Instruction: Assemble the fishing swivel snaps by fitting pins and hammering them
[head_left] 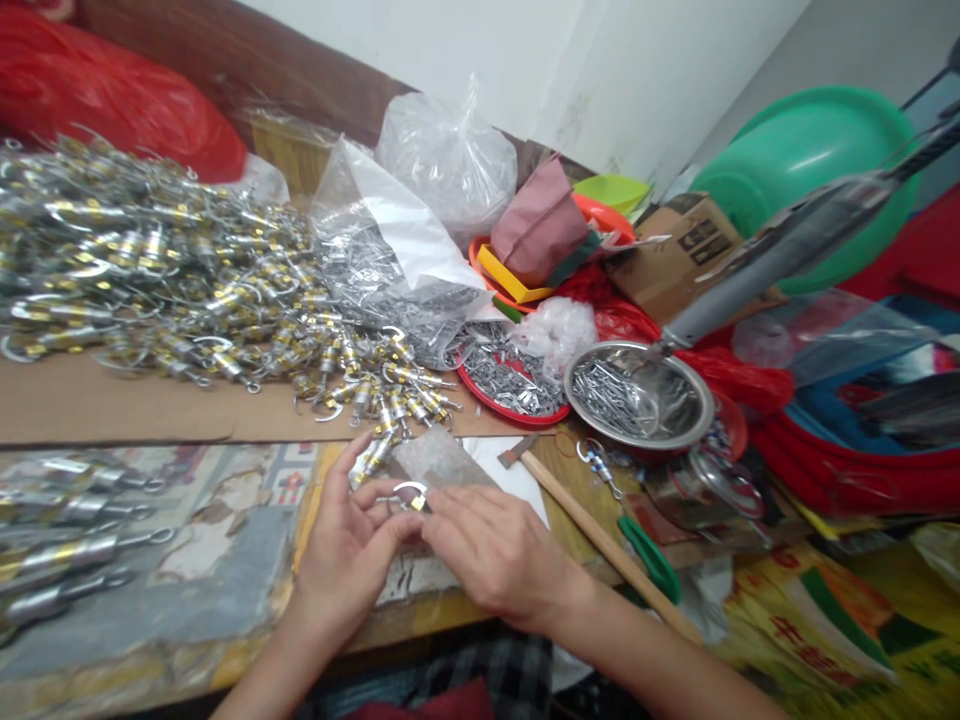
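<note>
My left hand (352,545) pinches a small metal fitting (411,496) between thumb and fingers. The fitting has a pale curved arm and a yellow part; its lower end is hidden by my fingers. My right hand (510,555) is closed at the fitting's right side, fingertips meeting it, so both hands are on it. Just beyond the hands lies a grey metal block (442,455). A large heap of similar silver-and-yellow fittings (225,270) spreads over the cardboard behind, its near end close to my left fingertips.
A hammer (592,530) with a wooden handle lies to the right. Behind it stand a steel bowl (705,415) and a red tray (517,412), both with small metal parts. A grey metal arm (780,265) slants over the bowl. More fittings (67,545) lie at left.
</note>
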